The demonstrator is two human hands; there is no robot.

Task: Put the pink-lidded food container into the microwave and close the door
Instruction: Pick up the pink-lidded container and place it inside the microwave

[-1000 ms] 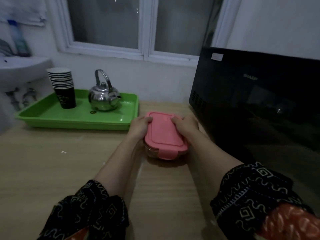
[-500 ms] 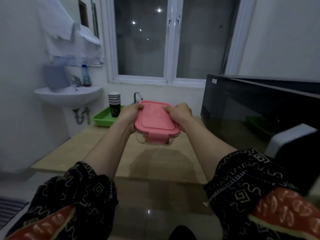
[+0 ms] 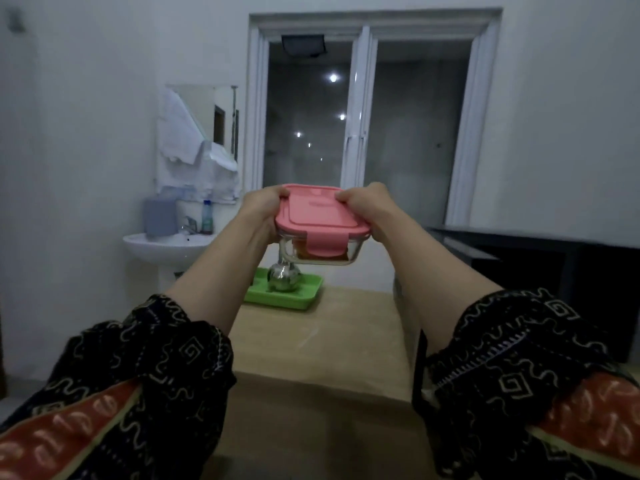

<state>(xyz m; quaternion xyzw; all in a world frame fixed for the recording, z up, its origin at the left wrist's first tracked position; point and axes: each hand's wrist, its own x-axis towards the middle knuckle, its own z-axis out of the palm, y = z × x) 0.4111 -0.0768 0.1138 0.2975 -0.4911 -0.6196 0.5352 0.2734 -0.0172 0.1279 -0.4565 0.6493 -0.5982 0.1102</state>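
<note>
I hold a clear glass food container with a pink clip-on lid (image 3: 320,216) up in the air, well above the wooden counter (image 3: 329,334). My left hand (image 3: 263,209) grips its left end and my right hand (image 3: 363,206) grips its right end, thumbs on the lid. Orange-brown food shows through the glass. The black microwave (image 3: 540,268) stands at the right, lower than the container; from this angle I cannot tell how its door stands.
A green tray (image 3: 294,296) with a shiny metal kettle (image 3: 284,277) sits at the back of the counter, below the container. A white wall sink (image 3: 162,245) with a bottle is at the left. A window is straight ahead.
Both hands lifted the container off the counter and raised it higher. The view pulled back and tilted upward, so the counter and microwave now sit lower in the frame.
</note>
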